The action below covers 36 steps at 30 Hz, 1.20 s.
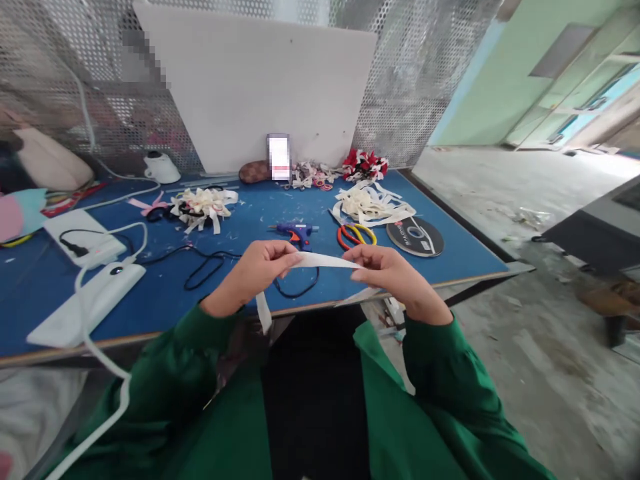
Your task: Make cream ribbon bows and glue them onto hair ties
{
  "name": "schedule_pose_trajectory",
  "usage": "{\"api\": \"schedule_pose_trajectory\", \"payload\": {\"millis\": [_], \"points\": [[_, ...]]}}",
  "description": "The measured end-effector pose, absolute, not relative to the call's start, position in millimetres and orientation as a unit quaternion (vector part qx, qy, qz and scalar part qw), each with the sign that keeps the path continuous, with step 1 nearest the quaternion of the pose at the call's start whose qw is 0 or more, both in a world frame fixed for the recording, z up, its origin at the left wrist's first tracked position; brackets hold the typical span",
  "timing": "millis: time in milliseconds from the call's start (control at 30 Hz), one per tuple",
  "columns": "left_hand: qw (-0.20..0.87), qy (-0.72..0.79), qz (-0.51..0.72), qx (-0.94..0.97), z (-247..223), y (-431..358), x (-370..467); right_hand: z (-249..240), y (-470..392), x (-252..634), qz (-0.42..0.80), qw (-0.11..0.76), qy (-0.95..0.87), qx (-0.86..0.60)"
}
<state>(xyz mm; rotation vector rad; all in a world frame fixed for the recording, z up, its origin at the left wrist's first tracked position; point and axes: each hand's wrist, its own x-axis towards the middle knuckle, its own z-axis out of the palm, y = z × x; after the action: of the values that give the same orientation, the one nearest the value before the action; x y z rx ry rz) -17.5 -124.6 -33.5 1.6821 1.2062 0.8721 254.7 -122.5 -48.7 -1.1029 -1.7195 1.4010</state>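
A white ribbon (327, 260) is stretched between my two hands above the table's front edge. My left hand (260, 267) pinches it at one side, and a loose end hangs below that hand. The fingers of my right hand (385, 272) are closed on the ribbon's other side. Just beyond the ribbon lies a blue glue gun (297, 231) with orange parts. Scissors (357, 235) with red and yellow handles lie behind my right hand. Farther back is a pile of cream ribbon (370, 202).
A black spool (415, 236) lies at the table's right side. Cream bows (203, 205), red-and-white bows (365, 165) and a lit phone (279, 157) stand farther back. White power strips (90, 303) and cables cover the left. The blue table (250, 230) ends just before me.
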Motion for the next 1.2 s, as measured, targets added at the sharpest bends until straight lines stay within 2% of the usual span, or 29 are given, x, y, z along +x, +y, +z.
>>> {"api": "schedule_pose_trajectory", "payload": {"millis": [100, 200, 400, 667, 800, 867, 933, 967, 1067, 1200], "points": [[0.305, 0.516, 0.297, 0.743, -28, -123, -46, -59, -130, 268, 0.601, 0.349, -0.589, -0.413], [0.223, 0.544, 0.259, 0.766, -23, -120, -68, -67, -133, 280, 0.591, 0.339, -0.576, -0.452], [0.167, 0.587, 0.191, 0.769, -23, -114, -91, -79, -127, 294, 0.495, 0.286, -0.644, -0.508], [0.132, 0.686, 0.150, 0.700, -18, -114, -145, -104, -111, 283, 0.405, 0.373, -0.608, -0.572], [0.042, 0.738, 0.096, 0.666, -17, -119, -154, -105, -105, 263, 0.418, 0.366, -0.620, -0.554], [-0.061, 0.756, 0.111, 0.642, -23, -122, -134, -101, -106, 249, 0.427, 0.353, -0.635, -0.538], [-0.118, 0.719, 0.209, 0.652, -32, -124, -100, -95, -108, 233, 0.437, 0.345, -0.651, -0.517], [-0.093, 0.675, 0.257, 0.686, -37, -125, -79, -92, -109, 226, 0.443, 0.346, -0.656, -0.504], [0.104, 0.508, 0.343, 0.783, -54, -126, -23, -83, -117, 208, 0.461, 0.339, -0.674, -0.467], [0.242, 0.421, 0.335, 0.807, -68, -124, 14, -76, -128, 197, 0.455, 0.368, -0.673, -0.451]]}}
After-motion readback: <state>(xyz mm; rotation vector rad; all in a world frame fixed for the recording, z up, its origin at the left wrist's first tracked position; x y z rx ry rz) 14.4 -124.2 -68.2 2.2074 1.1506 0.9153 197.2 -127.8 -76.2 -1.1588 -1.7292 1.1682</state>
